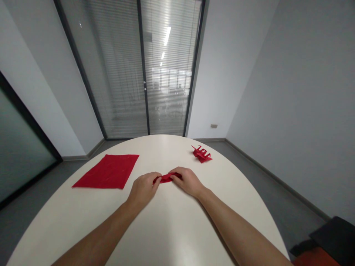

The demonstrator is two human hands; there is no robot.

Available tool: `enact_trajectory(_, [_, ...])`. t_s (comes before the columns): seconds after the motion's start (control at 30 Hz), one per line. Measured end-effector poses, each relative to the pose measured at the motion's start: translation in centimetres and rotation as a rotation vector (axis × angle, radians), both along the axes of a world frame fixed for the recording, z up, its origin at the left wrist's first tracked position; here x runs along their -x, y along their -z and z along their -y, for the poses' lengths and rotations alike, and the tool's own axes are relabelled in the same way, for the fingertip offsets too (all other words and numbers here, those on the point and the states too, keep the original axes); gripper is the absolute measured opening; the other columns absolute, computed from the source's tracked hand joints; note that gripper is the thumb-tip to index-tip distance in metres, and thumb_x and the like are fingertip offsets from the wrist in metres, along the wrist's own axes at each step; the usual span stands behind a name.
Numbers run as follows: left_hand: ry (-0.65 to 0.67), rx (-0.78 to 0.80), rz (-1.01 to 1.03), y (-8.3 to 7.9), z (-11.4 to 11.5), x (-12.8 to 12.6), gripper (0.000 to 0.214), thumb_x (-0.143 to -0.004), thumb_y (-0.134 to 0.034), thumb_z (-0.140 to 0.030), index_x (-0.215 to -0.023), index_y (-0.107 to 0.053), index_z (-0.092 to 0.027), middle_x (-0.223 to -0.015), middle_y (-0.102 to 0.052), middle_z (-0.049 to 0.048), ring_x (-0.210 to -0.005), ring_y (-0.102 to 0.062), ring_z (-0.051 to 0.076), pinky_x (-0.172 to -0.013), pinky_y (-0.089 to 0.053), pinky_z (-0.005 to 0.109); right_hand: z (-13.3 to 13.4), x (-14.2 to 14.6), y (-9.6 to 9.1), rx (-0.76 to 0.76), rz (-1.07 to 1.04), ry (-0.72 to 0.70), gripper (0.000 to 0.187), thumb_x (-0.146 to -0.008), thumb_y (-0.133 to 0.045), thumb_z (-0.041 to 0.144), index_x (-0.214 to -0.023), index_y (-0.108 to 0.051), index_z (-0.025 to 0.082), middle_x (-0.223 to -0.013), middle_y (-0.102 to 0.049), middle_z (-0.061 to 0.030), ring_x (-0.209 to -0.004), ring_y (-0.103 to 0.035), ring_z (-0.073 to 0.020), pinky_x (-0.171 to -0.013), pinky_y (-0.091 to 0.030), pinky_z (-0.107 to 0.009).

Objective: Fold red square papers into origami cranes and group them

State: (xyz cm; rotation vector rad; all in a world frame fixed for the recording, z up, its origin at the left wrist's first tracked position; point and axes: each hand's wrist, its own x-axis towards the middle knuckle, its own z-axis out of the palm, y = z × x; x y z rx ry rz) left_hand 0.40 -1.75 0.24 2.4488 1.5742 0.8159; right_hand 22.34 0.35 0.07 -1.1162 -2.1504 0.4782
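A small folded red paper piece lies on the white round table, pinched from both ends. My left hand grips its left end with curled fingers. My right hand presses and holds its right end, fingers closed over it. Most of the piece is hidden under my fingers. A flat red paper sheet lies on the table to the left of my hands. A finished folded red paper figure sits further back on the right.
The table's far edge curves just beyond the folded figure. Glass doors with blinds stand behind the table. A dark seat with an orange part is at the lower right, beside the table.
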Motion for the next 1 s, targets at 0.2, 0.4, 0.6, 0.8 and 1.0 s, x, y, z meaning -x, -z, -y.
enact_trajectory(0.2, [-0.091, 0.020, 0.063, 0.3, -0.3, 0.1, 0.024, -0.099, -0.043, -0.030, -0.101, -0.067, -0.025, -0.095, -0.076, 0.0011, -0.083, -0.069, 0.020, -0.071, -0.046, 0.029, -0.2, 0.1, -0.1, 0.067, -0.248, 0.065, 0.026, -0.089, -0.067, 0.029, -0.114, -0.070, 0.021, -0.109, -0.075, -0.0065, -0.097, -0.069, -0.0217, -0.090, -0.053, -0.036])
enact_trajectory(0.4, [-0.127, 0.015, 0.153, 0.6, -0.6, 0.1, 0.027, -0.099, -0.042, -0.029, -0.112, -0.065, -0.024, -0.106, -0.076, 0.0030, -0.092, -0.070, 0.021, -0.079, -0.049, 0.030, -0.2, 0.1, 0.1, 0.034, -0.350, -0.019, 0.051, -0.079, -0.078, 0.027, -0.127, -0.061, 0.024, -0.125, -0.066, -0.0077, -0.113, -0.064, -0.0230, -0.100, -0.049, -0.039])
enact_trajectory(0.6, [-0.097, 0.030, 0.157, 0.5, -0.4, 0.0, 0.027, -0.099, -0.042, -0.028, -0.113, -0.065, -0.025, -0.104, -0.076, 0.0023, -0.090, -0.071, 0.020, -0.079, -0.048, 0.028, -0.4, 0.4, 0.2, 0.051, -0.358, 0.007, 0.030, -0.083, -0.073, 0.023, -0.112, -0.069, 0.022, -0.110, -0.072, -0.0062, -0.100, -0.066, -0.0211, -0.091, -0.051, -0.037])
enact_trajectory(0.8, [-0.158, 0.080, -0.050, 0.2, 0.0, -0.2, 0.025, -0.099, -0.043, -0.032, -0.105, -0.068, -0.027, -0.088, -0.076, 0.0023, -0.079, -0.070, 0.022, -0.064, -0.040, 0.028, -0.8, 0.1, 0.8, 0.088, -0.316, 0.060, 0.026, -0.081, -0.070, 0.016, -0.107, -0.071, 0.020, -0.107, -0.073, -0.0057, -0.098, -0.067, -0.0213, -0.091, -0.051, -0.037])
enact_trajectory(1.0, [-0.187, 0.080, -0.192, 0.0, 0.1, -0.3, 0.027, -0.099, -0.043, -0.035, -0.095, -0.068, -0.025, -0.082, -0.074, 0.0033, -0.075, -0.069, 0.021, -0.060, -0.034, 0.028, -0.4, -0.1, 0.7, -0.113, -0.045, 0.029, 0.044, -0.080, -0.067, 0.009, -0.122, -0.067, 0.023, -0.124, -0.066, -0.0086, -0.111, -0.060, -0.0235, -0.098, -0.048, -0.040])
